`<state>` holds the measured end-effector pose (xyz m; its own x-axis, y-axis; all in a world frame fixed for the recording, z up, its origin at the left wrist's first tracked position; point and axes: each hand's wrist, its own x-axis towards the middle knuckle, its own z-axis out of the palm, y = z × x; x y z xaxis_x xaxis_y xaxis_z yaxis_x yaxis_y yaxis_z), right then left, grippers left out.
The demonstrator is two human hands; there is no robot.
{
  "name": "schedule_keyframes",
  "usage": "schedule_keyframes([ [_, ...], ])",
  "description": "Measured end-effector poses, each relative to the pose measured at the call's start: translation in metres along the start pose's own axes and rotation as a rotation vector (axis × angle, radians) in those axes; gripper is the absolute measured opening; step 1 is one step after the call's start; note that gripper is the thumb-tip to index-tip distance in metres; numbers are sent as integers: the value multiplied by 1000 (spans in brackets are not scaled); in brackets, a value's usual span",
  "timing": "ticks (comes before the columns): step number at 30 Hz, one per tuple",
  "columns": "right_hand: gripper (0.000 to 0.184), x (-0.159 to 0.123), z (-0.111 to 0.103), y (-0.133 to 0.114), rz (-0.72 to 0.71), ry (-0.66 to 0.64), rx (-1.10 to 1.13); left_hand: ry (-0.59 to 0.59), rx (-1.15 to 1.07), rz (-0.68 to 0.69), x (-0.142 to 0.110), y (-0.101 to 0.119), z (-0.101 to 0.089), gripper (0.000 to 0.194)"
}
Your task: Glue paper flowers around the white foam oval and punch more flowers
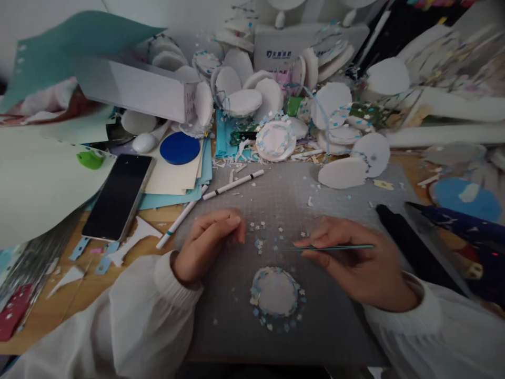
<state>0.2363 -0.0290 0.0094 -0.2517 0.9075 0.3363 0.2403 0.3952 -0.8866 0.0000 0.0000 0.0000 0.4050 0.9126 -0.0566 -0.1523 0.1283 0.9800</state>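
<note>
Right hand (366, 271): pinching slim teal tweezers (349, 247) between thumb and fingers; best squeezed lightly, tips low. Pointing leftward from fingertips, long axis crosswise, nearly level. Left hand (207, 242): fingers curled together, contents impossible to tell. Between both hands' fingers: loose flower pieces (259, 243). Nearer the body: flower-edged disc (278, 292).

The phone (118, 197) looks smooth and shiny. The table (43, 318) looks like wood. The mat (323, 326) looks dull. The sleeves (153, 316) look like soft cloth.
</note>
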Motion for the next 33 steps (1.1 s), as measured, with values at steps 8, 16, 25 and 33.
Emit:
schedule_keyframes([
  [8, 23, -2, -2, 3, -21, 101, -72, -8, 29, 20, -1, 0, 0, 33],
  [16, 24, 1, 6, 2, -58, 74, -35, -5, 20, 8, 0, 1, 1, 36],
  [25, 17, 2, 17, -2, -106, -27, -91, 5, 47, -10, 1, 1, 2, 37],
  [33, 27, -1, 10, -8, -24, 163, 92, 2, 248, 21, -2, 6, 5, 30],
])
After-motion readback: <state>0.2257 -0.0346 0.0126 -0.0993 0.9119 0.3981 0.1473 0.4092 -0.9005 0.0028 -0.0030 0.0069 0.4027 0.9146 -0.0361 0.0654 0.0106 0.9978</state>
